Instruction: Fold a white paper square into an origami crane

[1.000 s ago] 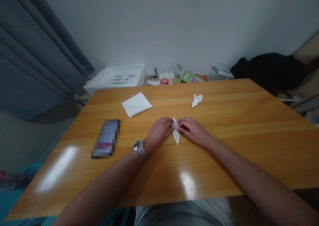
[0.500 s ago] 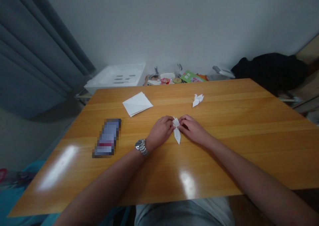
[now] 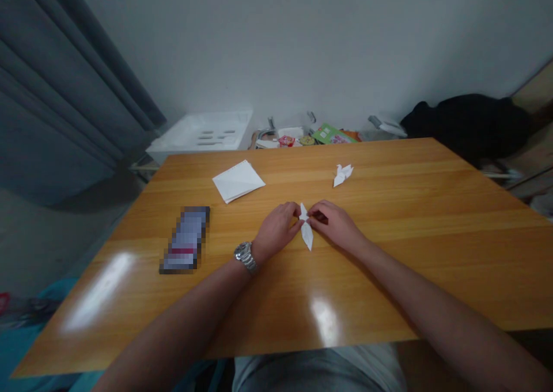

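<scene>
A small white folded paper piece lies at the middle of the wooden table, long and pointed towards me. My left hand, with a metal watch on the wrist, pinches its left side with curled fingers. From the other side my right hand pinches its upper part the same way. Both hands rest low on the tabletop and meet at the paper's top.
A finished white paper crane sits farther back on the right. A stack of white square sheets lies at the back left, a phone to my left. Clutter, a white tray and dark cloth lie beyond the table.
Both hands stay on the folded paper with only small finger shifts; the paper's upper tip now shows a little more between the fingertips.
</scene>
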Action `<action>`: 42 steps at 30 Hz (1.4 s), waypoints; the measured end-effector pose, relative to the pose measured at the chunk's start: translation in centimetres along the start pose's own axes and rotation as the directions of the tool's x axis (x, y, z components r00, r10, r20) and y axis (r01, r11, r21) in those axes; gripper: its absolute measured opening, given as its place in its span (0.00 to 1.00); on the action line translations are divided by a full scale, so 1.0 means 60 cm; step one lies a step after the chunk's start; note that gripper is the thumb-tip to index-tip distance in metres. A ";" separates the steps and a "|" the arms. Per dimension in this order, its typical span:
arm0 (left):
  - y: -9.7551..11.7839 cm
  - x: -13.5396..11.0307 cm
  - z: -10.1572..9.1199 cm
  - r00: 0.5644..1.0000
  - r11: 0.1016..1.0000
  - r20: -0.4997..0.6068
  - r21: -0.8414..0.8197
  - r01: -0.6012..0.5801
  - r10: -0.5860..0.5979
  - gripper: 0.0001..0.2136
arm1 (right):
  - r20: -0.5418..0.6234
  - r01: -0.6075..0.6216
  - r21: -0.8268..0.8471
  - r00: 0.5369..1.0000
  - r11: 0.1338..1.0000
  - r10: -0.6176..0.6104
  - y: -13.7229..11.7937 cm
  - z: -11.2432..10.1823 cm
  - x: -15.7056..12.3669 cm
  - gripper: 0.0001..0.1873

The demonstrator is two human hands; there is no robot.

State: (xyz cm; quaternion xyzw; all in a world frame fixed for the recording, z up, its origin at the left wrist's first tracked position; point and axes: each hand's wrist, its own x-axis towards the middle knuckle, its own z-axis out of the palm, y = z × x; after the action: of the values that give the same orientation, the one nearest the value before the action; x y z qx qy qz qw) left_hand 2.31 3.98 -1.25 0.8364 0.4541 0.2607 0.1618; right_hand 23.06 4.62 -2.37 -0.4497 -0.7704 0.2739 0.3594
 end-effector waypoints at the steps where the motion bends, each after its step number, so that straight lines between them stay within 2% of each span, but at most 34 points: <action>1: -0.001 0.000 0.001 1.000 1.000 -0.005 -0.003 -0.013 0.013 0.04 | 0.000 0.020 -0.022 1.000 1.000 -0.020 -0.001 -0.001 0.000 0.02; 6: -0.009 0.001 0.005 0.996 0.999 -0.081 -0.018 -0.032 0.030 0.05 | 0.027 0.107 -0.107 0.994 0.988 -0.104 -0.005 -0.006 0.001 0.02; 13: -0.006 0.001 -0.007 0.997 0.993 -0.037 0.104 -0.059 0.063 0.09 | 0.046 0.229 -0.201 0.973 0.952 -0.225 0.007 -0.006 -0.004 0.07; 22: 0.001 -0.007 -0.010 0.997 0.989 0.013 0.128 -0.072 0.071 0.13 | 0.137 0.235 -0.273 0.969 0.933 -0.204 -0.002 -0.014 -0.011 0.12; 31: 0.001 -0.004 -0.017 0.996 0.974 0.022 0.204 -0.094 0.092 0.12 | 0.119 0.241 -0.238 0.969 0.941 -0.218 -0.016 -0.020 -0.012 0.11; 35: -0.002 -0.004 -0.016 0.994 0.982 0.038 0.155 -0.104 0.100 0.11 | 0.060 0.223 -0.235 0.975 0.946 -0.215 -0.008 -0.025 -0.006 0.10; 42: -0.010 -0.003 -0.011 0.995 0.993 0.025 0.067 -0.102 0.100 0.08 | 0.112 0.267 -0.268 0.963 0.926 -0.245 0.010 -0.020 -0.002 0.09</action>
State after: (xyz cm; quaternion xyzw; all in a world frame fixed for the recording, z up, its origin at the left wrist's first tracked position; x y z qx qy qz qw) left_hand 1.44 4.17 -1.03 0.8660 0.4182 0.2441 0.1246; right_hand 24.36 4.91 -2.15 -0.3809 -0.8667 0.1296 0.2949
